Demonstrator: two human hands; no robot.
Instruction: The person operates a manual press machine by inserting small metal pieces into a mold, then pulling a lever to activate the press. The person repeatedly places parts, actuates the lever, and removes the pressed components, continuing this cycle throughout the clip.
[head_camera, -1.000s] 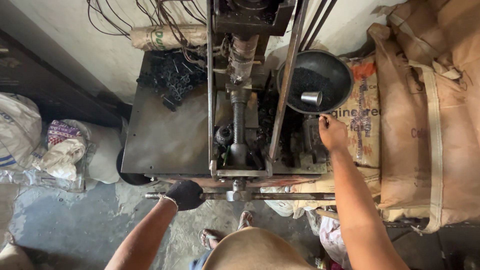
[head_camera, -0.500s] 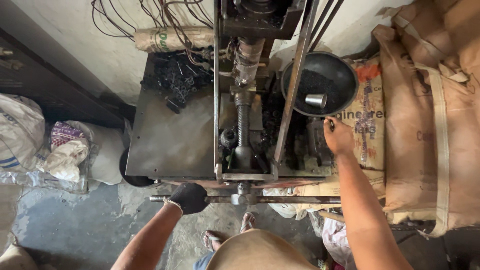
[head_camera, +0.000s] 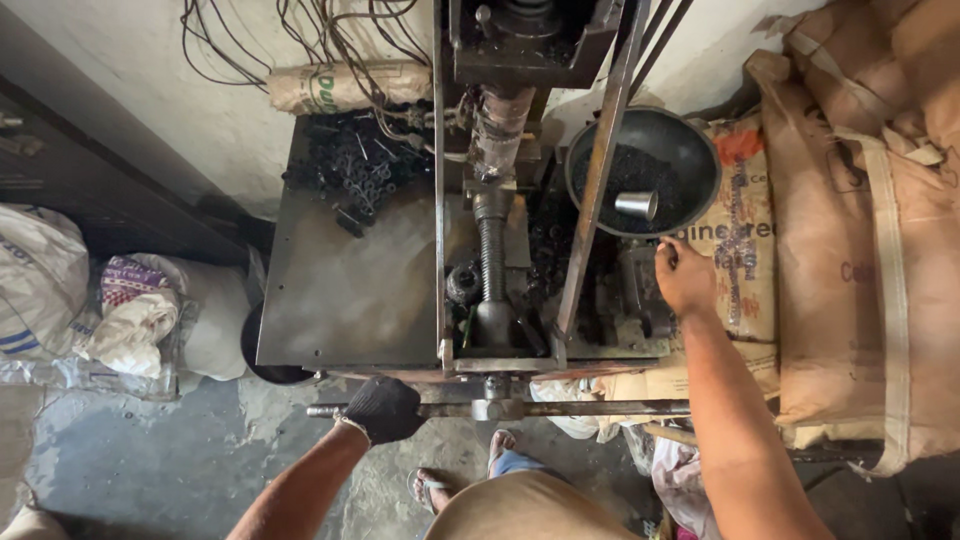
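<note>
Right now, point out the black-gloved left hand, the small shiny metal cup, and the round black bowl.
Black-gloved left hand (head_camera: 385, 408): head view, back of the glove on the bar.
Small shiny metal cup (head_camera: 637, 205): head view, its side wall.
Round black bowl (head_camera: 697, 150): head view, right inner wall.

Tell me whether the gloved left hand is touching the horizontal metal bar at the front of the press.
Touching. The head view shows the left hand in a black glove wrapped around the horizontal bar, with no gap.
</note>
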